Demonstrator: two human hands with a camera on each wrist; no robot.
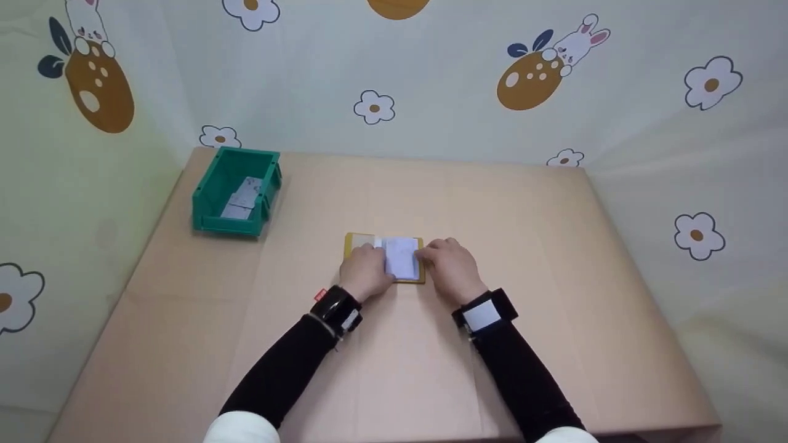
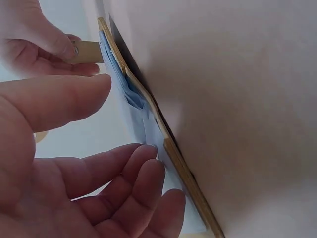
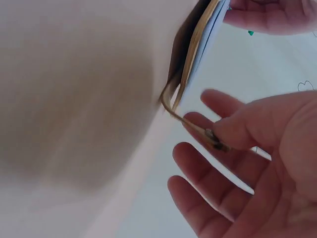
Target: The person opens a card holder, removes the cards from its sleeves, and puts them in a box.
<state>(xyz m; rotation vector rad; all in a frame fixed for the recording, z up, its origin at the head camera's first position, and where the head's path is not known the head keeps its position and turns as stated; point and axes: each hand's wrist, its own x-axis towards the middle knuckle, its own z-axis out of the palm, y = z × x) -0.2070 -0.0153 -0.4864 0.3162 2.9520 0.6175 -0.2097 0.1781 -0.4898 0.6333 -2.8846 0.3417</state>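
A small mustard-yellow card wallet (image 1: 422,275) lies spread open on the table, its whitish card sleeves (image 1: 401,257) showing on the right half. My left hand (image 1: 365,271) is over the wallet's left half; in the left wrist view its fingertips (image 2: 151,171) touch the sleeves while the thumb stays apart from them. From the right, my right hand (image 1: 454,267) pinches the end of the wallet's closing strap (image 3: 185,120) between thumb and index finger, right at a metal snap (image 3: 212,135). The other right fingers are loosely spread.
A green open-front bin (image 1: 226,225) stands at the table's back left, with several pale cards (image 1: 247,192) inside. The brown-covered table (image 1: 523,215) is bordered at the back and sides by printed curtains (image 1: 443,74).
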